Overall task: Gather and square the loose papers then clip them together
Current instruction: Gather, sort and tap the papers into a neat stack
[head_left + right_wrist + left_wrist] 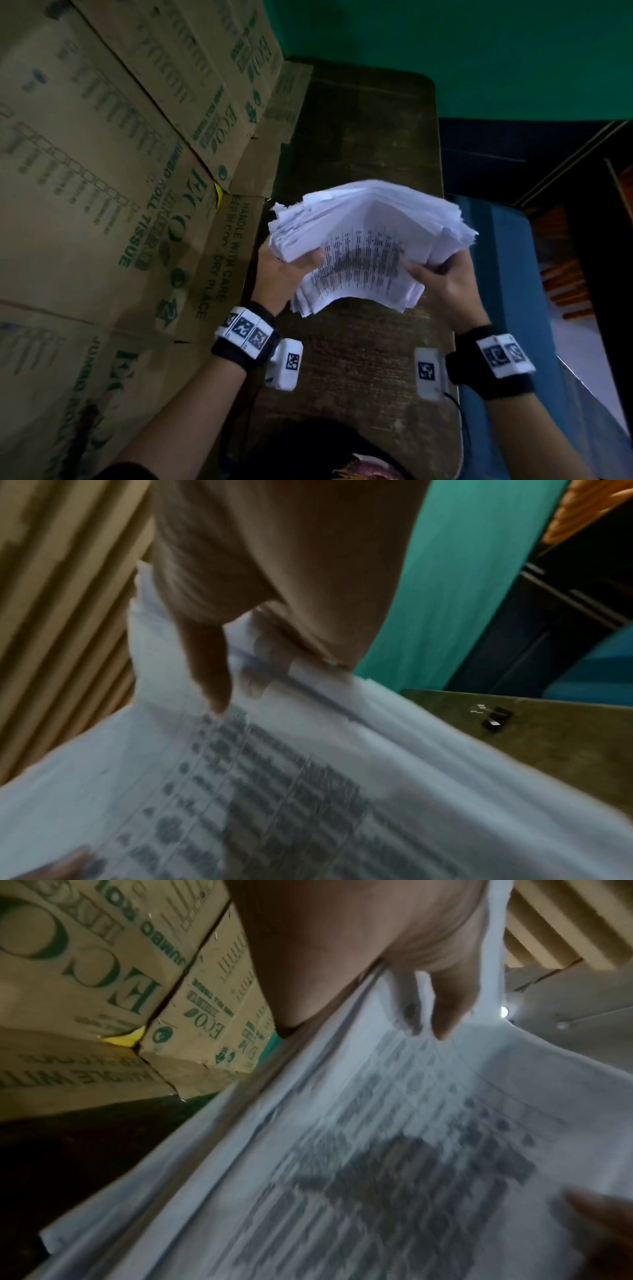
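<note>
A thick, uneven stack of printed papers (366,246) is held above the dark wooden table (363,349), its sheets bowed upward and its edges ragged. My left hand (284,270) grips the stack's left side, thumb on the printed top sheet (394,1150). My right hand (442,277) grips the right side, thumb lying on the top sheet (274,791). A black binder clip (493,718) lies on the table beyond the papers, seen only in the right wrist view.
Stacked cardboard cartons (113,178) printed with green text stand close along the table's left edge. A green wall (479,51) is behind the table. A blue surface (507,274) lies to the right of the table.
</note>
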### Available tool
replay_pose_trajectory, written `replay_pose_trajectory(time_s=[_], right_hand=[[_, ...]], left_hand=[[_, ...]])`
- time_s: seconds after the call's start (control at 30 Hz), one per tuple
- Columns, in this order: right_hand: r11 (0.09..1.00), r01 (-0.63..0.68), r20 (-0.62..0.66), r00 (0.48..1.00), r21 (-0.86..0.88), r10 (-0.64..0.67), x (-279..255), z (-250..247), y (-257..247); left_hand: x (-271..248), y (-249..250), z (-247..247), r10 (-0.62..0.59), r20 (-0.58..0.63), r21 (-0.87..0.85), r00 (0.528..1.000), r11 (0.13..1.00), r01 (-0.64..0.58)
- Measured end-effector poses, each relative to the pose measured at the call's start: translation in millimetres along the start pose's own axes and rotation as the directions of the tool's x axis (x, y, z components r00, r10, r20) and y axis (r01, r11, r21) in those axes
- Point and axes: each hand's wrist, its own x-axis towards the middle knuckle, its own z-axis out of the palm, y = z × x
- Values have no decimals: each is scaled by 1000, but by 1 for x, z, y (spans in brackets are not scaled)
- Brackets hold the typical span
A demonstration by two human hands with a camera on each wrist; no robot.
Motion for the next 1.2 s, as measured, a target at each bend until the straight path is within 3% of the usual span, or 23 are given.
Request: replay_pose_trajectory(time_s=[0.1,0.33,0.43,0.5,0.53,0.63,0.7,0.73,0.83,0.93,1.0,1.03,1.1,1.13,1.2], right_hand=[[999,-17,89,996,31,14,-8,-14,6],[995,-94,-84,992,38,97,-5,9,12],[997,-32,-149,988,65,41,-8,10,1],[996,-21,-80,996,89,28,-15,-3,0],[999,-34,-25,999,20,35,-20,-10,5],[933,-192,16,978,-303,206,-33,-16,37],[849,-421,-90,906,-319,415,-31,-8,44],[861,-445,-123,896,-247,427,-27,-4,39],[984,-108,-104,990,-139,94,-8,5,4],[953,111,54,994,-283,-100,4,6,-32],[829,250,182,966,-500,-181,13,6,-42],[732,319,252,946,-602,-205,16,9,-46],[575,389,340,920,-720,-197,22,20,-52],[522,405,367,912,-750,-180,21,27,-53],[471,377,352,925,-797,-143,19,35,-53]], left_hand=[[8,-7,-9,-2,107,103,994,995,-10],[11,-10,11,75,174,325,982,937,-129],[7,-4,14,64,112,254,992,963,-91],[6,-3,4,66,113,201,991,976,-88],[6,-6,-2,73,133,186,988,978,-97],[-6,-16,-8,20,157,226,987,972,-56],[-10,-13,-2,-146,55,241,988,962,129],[-8,-13,-3,-206,4,225,978,954,200],[7,-12,-16,-202,-87,196,975,957,216],[10,-2,-30,-83,-117,216,990,970,107],[13,8,-32,77,-24,377,997,924,-62],[16,17,-30,136,91,497,986,852,-164],[21,24,-21,68,389,603,919,735,-310],[20,21,-15,-10,499,563,866,764,-316],[14,15,-6,-62,497,477,866,852,-213]])
